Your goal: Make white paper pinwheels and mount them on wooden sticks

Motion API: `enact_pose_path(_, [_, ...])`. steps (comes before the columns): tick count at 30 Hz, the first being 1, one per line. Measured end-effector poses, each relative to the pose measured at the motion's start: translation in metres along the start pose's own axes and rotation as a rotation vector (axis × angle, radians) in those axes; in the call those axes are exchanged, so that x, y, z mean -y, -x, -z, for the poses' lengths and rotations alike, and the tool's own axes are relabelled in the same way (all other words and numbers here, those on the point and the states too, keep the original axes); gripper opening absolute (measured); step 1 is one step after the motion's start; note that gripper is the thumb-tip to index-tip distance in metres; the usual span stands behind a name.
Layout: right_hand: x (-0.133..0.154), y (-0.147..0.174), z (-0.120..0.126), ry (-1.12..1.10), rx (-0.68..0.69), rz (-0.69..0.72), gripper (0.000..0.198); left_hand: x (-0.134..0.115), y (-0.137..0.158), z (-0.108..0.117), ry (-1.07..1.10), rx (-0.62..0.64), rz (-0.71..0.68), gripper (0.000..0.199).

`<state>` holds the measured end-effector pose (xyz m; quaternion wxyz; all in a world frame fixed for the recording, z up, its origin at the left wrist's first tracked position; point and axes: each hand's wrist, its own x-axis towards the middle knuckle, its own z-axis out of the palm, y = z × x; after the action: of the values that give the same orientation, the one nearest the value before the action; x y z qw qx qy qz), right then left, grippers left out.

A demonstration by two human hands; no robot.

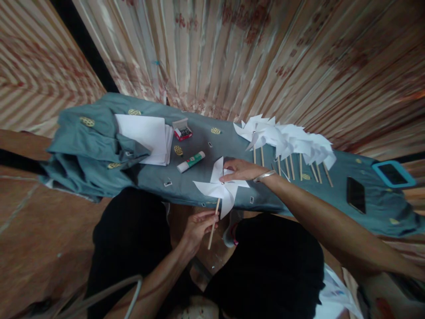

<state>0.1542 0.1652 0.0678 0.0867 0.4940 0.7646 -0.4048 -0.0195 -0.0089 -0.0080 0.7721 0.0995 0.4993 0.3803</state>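
A white paper pinwheel (221,189) on a wooden stick (211,238) is held over the near edge of the cloth-covered table, its blades spread out. My left hand (201,224) grips the stick below the blades, fingers closed round it. From the right, my right hand (244,170), with a bracelet at the wrist, pinches the pinwheel close to the pin (222,182) at its centre. Just beyond lies a green and white glue stick (191,162). Farther back is an opened small red box (183,130) with dark little pieces inside.
Several finished pinwheels (285,139) lie overlapping at the back right, sticks toward me. A stack of white paper (142,133) sits left, partly under bunched grey-green cloth (89,146). At right are a dark phone (355,195) and a blue-framed device (394,173). A curtain (212,57) hangs behind.
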Motion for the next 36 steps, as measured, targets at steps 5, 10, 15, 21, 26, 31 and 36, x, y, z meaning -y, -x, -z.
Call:
enact_pose_path(5, [-0.004,0.013,-0.004,-0.263,-0.092,0.019,0.057,-0.005,0.005,-0.006,-0.015,0.042,0.004,0.044])
enact_pose_path(10, [-0.016,0.036,-0.003,-0.526,-0.532,0.05,0.055,-0.023,0.011,-0.016,0.014,0.088,-0.032,0.045])
enact_pose_path(15, [-0.033,0.058,-0.006,-0.799,-1.11,0.111,0.042,-0.053,0.016,-0.034,0.073,0.119,-0.086,0.048])
enact_pose_path(21, [-0.028,0.059,-0.017,-1.177,-1.205,0.208,0.031,-0.086,0.006,-0.06,0.146,0.159,-0.153,0.046])
enact_pose_path(26, [-0.012,0.048,-0.021,-1.239,-1.08,0.227,0.033,-0.11,-0.022,-0.082,0.099,0.21,-0.258,0.041])
enact_pose_path(31, [-0.008,0.038,-0.026,-1.22,-0.938,0.203,0.044,-0.111,-0.05,-0.092,0.06,0.261,-0.273,0.034])
enact_pose_path(36, [-0.003,0.029,-0.027,-1.226,-0.817,0.203,0.039,-0.101,-0.063,-0.084,0.047,0.258,-0.211,0.034])
